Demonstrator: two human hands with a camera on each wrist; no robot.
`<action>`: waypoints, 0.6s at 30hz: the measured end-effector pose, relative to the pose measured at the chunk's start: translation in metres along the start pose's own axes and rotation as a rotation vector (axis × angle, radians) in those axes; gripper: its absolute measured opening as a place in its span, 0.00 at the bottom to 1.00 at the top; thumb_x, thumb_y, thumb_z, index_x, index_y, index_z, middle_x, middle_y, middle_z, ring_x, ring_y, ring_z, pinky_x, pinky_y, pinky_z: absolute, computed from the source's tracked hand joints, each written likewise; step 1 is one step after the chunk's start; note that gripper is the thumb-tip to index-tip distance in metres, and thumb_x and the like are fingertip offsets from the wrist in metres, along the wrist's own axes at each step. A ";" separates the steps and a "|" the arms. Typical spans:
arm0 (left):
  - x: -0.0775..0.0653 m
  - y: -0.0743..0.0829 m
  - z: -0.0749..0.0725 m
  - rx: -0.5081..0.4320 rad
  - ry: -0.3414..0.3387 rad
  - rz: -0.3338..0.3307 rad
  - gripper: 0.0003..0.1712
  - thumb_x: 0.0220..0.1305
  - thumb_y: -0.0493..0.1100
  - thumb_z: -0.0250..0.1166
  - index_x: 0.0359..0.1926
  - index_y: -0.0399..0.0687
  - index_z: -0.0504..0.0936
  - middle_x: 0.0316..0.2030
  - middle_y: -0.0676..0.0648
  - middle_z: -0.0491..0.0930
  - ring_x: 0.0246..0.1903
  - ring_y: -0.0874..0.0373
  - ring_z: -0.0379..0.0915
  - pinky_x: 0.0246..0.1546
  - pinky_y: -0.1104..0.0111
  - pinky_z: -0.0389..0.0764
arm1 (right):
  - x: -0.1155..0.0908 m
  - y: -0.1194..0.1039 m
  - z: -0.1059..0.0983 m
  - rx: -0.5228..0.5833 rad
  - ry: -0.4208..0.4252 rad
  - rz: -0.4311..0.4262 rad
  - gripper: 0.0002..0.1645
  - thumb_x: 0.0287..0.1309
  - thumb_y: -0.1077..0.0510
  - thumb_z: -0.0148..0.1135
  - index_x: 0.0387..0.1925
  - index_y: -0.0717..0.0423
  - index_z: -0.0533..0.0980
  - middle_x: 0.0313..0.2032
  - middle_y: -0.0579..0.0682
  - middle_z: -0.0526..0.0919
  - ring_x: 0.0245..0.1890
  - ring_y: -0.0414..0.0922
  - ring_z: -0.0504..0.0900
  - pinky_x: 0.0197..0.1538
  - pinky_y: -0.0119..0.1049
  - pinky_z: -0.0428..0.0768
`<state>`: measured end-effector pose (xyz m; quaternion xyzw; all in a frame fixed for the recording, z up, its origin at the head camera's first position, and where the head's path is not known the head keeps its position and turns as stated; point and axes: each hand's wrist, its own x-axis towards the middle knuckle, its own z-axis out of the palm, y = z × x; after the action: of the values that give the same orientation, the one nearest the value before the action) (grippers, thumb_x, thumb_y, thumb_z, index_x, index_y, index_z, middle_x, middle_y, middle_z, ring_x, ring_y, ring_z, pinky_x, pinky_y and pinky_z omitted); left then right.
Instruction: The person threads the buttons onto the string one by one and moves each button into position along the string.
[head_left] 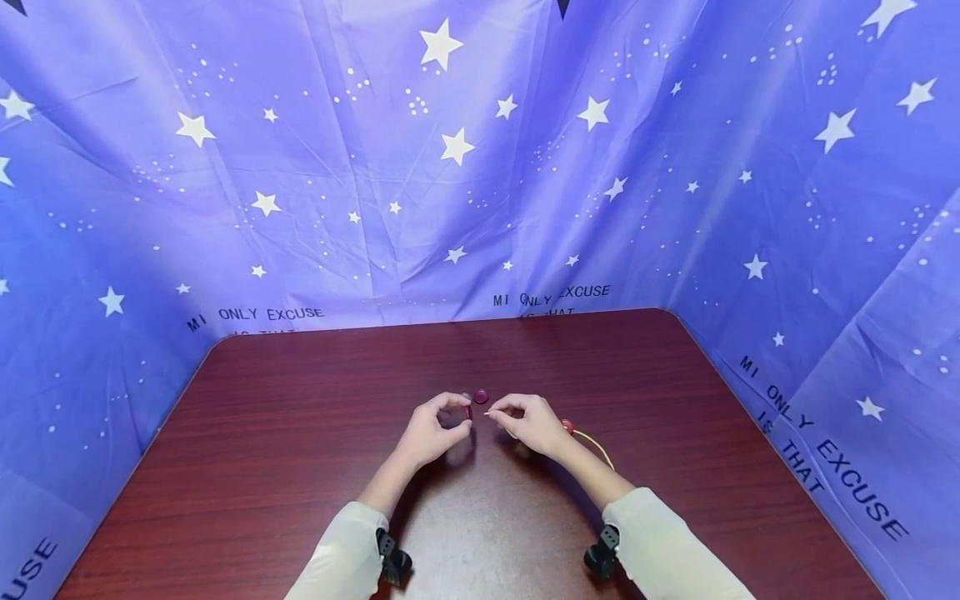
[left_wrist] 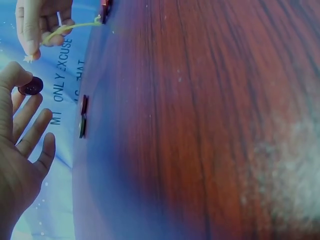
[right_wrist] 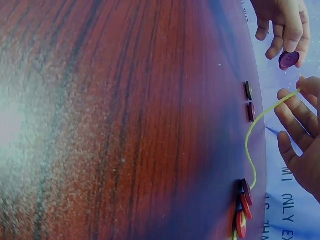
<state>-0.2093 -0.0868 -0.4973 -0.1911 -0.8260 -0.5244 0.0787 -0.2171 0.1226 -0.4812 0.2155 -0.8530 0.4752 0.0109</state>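
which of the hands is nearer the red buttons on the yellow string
Right. The right hand is just left of the red buttons in the head view, pinching their yellow string; the left hand is farther left, beyond the right hand, holding a dark button.

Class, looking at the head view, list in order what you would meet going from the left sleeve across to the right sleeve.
Left sleeve → left hand → held button → loose purple button → right hand → red button → right sleeve
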 end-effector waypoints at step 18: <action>-0.002 -0.001 0.007 -0.111 -0.006 -0.011 0.15 0.51 0.34 0.68 0.42 0.45 0.79 0.40 0.44 0.83 0.38 0.50 0.80 0.40 0.56 0.79 | 0.001 -0.003 0.005 -0.045 0.022 -0.054 0.04 0.55 0.56 0.64 0.31 0.52 0.82 0.24 0.45 0.84 0.23 0.32 0.75 0.29 0.25 0.76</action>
<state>-0.2075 -0.0817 -0.5020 -0.1920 -0.7970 -0.5693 0.0627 -0.2158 0.1166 -0.4814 0.2330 -0.8571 0.4579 0.0380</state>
